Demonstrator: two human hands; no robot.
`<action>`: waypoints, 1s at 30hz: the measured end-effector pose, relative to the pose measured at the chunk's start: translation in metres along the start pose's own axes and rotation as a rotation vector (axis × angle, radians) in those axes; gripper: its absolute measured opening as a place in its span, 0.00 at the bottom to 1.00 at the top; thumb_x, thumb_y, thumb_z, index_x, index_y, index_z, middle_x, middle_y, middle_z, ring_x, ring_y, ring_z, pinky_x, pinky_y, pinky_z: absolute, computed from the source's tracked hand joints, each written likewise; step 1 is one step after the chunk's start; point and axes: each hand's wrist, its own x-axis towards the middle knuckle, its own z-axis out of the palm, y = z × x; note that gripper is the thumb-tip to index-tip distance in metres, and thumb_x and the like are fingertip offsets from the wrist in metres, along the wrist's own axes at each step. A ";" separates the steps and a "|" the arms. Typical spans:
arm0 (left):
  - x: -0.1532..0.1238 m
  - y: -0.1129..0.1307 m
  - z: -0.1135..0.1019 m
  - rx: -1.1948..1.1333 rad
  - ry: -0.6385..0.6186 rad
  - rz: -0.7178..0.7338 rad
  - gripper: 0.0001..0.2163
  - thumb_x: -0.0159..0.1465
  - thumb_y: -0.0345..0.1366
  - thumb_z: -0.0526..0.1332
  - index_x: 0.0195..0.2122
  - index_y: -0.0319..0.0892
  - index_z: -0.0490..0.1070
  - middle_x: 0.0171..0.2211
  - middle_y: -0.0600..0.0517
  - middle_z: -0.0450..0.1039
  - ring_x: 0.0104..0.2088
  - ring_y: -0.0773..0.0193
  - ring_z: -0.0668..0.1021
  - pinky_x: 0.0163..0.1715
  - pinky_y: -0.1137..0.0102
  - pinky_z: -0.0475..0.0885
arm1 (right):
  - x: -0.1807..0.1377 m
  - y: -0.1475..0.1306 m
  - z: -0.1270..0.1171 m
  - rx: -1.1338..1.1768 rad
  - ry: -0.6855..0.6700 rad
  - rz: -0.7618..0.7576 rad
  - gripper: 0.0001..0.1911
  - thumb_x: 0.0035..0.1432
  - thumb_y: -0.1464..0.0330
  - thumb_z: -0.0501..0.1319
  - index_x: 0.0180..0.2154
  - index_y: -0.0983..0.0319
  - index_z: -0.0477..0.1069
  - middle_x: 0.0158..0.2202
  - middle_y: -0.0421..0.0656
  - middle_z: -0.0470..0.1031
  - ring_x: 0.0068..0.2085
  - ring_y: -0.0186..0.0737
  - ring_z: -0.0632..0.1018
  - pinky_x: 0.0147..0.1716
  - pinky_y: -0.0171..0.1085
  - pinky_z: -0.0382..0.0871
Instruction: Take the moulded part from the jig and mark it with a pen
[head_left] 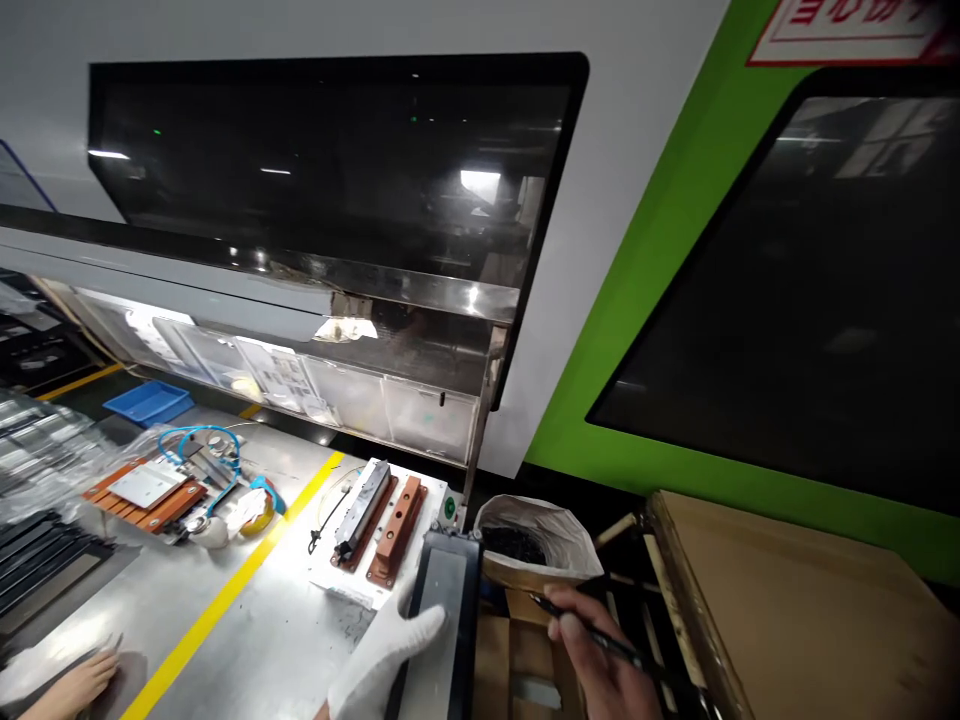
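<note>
My left hand (pixel 390 640), in a white glove, is closed around the edge of a long black-framed panel (pixel 442 610) with a grey face; its thumb lies over that face. The panel slants up from the bottom of the view. To its right, my bare right hand (pixel 596 650) grips a slim black pen-like tool (pixel 600 638), its thin tip pointing left towards the panel but apart from it. Beyond the left hand, a white fixture board (pixel 349 575) carries a reddish-brown block (pixel 397 530) and a second block topped with a grey metal bar (pixel 365 510).
An open sack (pixel 574 540) of black scraps stands behind my right hand. Cardboard (pixel 795 600) lies at right. Another person's hand (pixel 79 685) rests at lower left, past a yellow line (pixel 217 590). An orange fixture (pixel 146 495), blue tray (pixel 150 402) and dark strips (pixel 37 570) are farther left.
</note>
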 end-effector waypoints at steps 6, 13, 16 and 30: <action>-0.001 -0.043 0.007 0.276 0.034 -0.018 0.54 0.41 0.52 0.78 0.65 0.36 0.57 0.53 0.35 0.78 0.54 0.40 0.78 0.55 0.53 0.74 | 0.027 -0.016 -0.007 -0.109 -0.135 0.022 0.25 0.66 0.45 0.54 0.39 0.59 0.74 0.28 0.41 0.72 0.33 0.39 0.75 0.32 0.33 0.68; -0.023 -0.033 0.023 0.343 0.045 -0.106 0.44 0.48 0.42 0.75 0.65 0.41 0.60 0.57 0.41 0.76 0.57 0.45 0.77 0.60 0.55 0.71 | 0.023 -0.018 -0.007 -0.109 -0.089 0.042 0.26 0.65 0.45 0.54 0.34 0.60 0.71 0.25 0.40 0.65 0.27 0.37 0.66 0.23 0.35 0.57; -0.024 -0.030 0.023 0.368 -0.024 -0.109 0.43 0.50 0.44 0.74 0.66 0.41 0.59 0.58 0.41 0.75 0.59 0.45 0.76 0.61 0.57 0.71 | 0.021 -0.020 -0.011 -0.104 -0.058 0.036 0.26 0.66 0.46 0.54 0.35 0.61 0.72 0.24 0.40 0.63 0.26 0.36 0.64 0.23 0.35 0.57; -0.028 -0.023 0.051 0.499 -0.072 -0.024 0.38 0.51 0.32 0.65 0.65 0.34 0.60 0.45 0.46 0.81 0.50 0.46 0.78 0.49 0.62 0.75 | 0.028 -0.015 0.009 -0.084 -0.289 -0.054 0.22 0.68 0.50 0.56 0.50 0.59 0.75 0.37 0.43 0.77 0.38 0.39 0.76 0.42 0.36 0.71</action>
